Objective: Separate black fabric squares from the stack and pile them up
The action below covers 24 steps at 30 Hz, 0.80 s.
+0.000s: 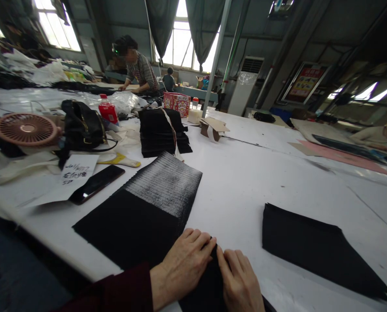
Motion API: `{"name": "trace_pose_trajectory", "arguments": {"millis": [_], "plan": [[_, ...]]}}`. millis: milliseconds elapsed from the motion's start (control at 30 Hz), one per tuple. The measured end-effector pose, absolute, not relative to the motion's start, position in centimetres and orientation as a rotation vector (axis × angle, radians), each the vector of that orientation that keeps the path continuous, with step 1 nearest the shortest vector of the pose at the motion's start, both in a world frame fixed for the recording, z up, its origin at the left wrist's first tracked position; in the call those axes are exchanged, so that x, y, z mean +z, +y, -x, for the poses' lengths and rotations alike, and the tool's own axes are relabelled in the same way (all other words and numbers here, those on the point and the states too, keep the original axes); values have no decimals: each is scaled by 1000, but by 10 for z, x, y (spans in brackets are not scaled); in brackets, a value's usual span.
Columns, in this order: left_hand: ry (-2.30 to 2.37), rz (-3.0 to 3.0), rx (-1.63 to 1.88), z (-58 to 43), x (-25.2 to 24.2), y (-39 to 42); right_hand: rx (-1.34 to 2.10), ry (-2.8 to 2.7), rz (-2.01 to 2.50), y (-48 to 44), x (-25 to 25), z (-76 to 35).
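Note:
Black fabric (203, 288) lies under both my hands at the table's near edge. My left hand (188, 262) is closed, its thumb and fingers pinching the fabric's upper edge. Close beside it, my right hand (240, 279) presses curled fingers on the same edge, thumb side toward the left hand. Just beyond spreads a fanned stack of black fabric pieces (131, 225), its far part showing many overlapped edges with a greyish sheen. Off to the right rests a separate pile of black fabric pieces (313, 247).
On the left are a phone (98, 184), a handwritten paper note (78, 171), a pink fan (26, 129) and a black bag (83, 125). A tied black fabric bundle (162, 132) stands ahead, near a cardboard piece (214, 128) and a metal pole (216, 60). Co-workers (141, 71) work farther back.

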<state>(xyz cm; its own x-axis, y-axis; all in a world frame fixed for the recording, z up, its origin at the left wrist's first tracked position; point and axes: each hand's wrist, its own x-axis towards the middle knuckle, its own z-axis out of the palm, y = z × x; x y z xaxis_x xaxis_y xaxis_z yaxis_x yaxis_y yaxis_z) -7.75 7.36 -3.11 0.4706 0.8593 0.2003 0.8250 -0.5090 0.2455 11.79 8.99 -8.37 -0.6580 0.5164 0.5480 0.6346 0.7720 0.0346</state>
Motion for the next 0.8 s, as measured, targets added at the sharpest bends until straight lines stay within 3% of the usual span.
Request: {"name": "trace_pose_trajectory", "arguments": {"millis": [367,800], "plan": [[1614,-2633,434,76,-35,72,-256,-2429,989,82,-73,-108],[1355,-2903,389,72,-41,75,-15,-2346,1074,78,-66,-124]]}}
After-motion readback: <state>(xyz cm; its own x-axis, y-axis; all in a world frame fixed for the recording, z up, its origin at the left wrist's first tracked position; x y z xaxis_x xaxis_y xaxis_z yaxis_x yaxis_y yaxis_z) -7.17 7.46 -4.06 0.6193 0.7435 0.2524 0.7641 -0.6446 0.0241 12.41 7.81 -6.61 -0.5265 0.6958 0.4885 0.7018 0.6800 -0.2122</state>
